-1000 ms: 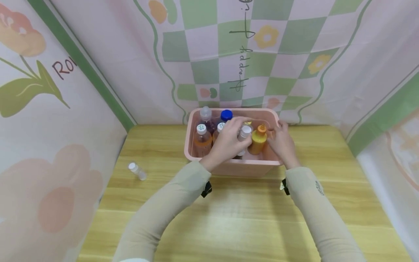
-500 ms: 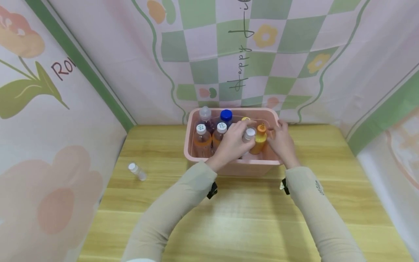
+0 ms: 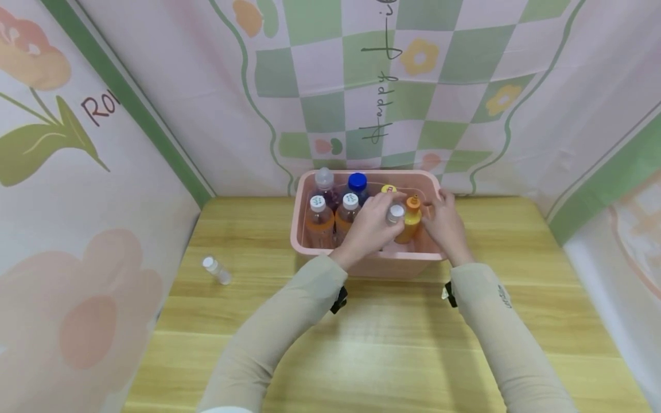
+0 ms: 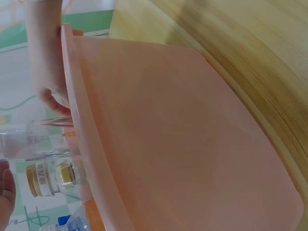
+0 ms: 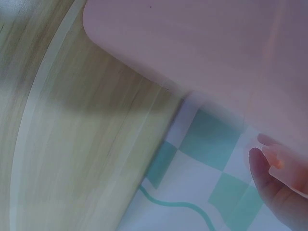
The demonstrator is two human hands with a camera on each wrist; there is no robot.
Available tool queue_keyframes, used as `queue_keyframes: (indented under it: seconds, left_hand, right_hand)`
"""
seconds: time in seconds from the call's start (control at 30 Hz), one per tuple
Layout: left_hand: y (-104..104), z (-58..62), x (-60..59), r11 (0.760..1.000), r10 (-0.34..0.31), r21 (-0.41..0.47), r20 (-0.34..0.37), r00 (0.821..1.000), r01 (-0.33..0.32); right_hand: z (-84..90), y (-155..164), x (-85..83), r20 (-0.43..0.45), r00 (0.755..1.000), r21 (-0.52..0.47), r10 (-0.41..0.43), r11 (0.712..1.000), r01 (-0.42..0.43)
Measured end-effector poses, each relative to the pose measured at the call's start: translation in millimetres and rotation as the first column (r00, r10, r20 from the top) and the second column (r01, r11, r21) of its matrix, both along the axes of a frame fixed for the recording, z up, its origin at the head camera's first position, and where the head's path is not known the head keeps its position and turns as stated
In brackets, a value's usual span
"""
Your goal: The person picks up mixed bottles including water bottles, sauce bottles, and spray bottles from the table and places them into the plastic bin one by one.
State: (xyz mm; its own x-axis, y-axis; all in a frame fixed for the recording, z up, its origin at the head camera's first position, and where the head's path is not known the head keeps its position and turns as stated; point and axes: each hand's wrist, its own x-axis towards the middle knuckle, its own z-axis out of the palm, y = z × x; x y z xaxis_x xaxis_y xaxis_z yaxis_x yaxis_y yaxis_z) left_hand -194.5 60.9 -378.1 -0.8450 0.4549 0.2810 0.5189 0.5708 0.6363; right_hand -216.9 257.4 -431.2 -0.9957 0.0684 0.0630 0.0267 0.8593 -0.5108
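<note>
- Two hands work inside the pink bin (image 3: pixel 310 246) at the table's 12 o'clock edge in the head view. The left hand (image 3: pixel 369 229) curls its fingers around a clear bottle with a white cap (image 3: pixel 395 213); the right hand (image 3: pixel 445 225) touches the orange squeeze bottle (image 3: pixel 410 225) just beside it, though whether those fingers truly grip cannot be told. At 9 o'clock of the left hand stand two orange-drink bottles (image 3: pixel 320 221), with a blue-capped bottle (image 3: pixel 357 182) and a grey-capped one (image 3: pixel 323 178) behind them. A small clear bottle (image 3: pixel 216 269) lies alone on the wooden table (image 3: pixel 392 350), well apart at 8 o'clock of the bin.
- From the left wrist view, the bin wall (image 4: pixel 192 139) fills most of the picture; the clear bottle (image 4: pixel 29 139) lies across the 9 o'clock edge, with fingertips (image 4: pixel 53 101) above it. The bottles stand packed close, so the clear bottle is best kept upright and moved straight, clear of its neighbours' caps.
- From the right wrist view, only the bin's outer wall (image 5: pixel 202 43), the table and fingertips (image 5: pixel 274 183) at 4 o'clock show. Steadying the squeeze bottle lightly should stop it tipping.
</note>
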Motion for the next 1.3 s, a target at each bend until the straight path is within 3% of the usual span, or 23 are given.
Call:
queue_keyframes:
  seconds: [0.37,0.57,0.83,1.3]
  left_hand:
    - [9.7,-7.3,-6.2,0.998,-0.035,-0.056,0.025,0.999,0.036]
    - [17.2,-12.1,-9.1,0.990,-0.038,-0.135,0.057,0.998,0.046]
    - [28.0,-19.1,-10.6,0.980,-0.016,-0.195,0.126,0.992,0.040]
    - [44.4,-30.9,-7.1,0.970,0.026,-0.244,0.162,0.986,0.015]
  right_hand:
    - [-0.1,1.0,0.5,0.012,1.000,-0.003,-0.007,1.000,0.007]
    - [-0.7,1.8,0.7,0.011,1.000,-0.019,-0.009,1.000,0.009]
    - [-1.3,2.1,-0.8,0.018,1.000,-0.019,-0.015,1.000,0.015]
    - [-1.1,3.4,-0.6,0.011,1.000,-0.036,-0.013,0.999,0.013]
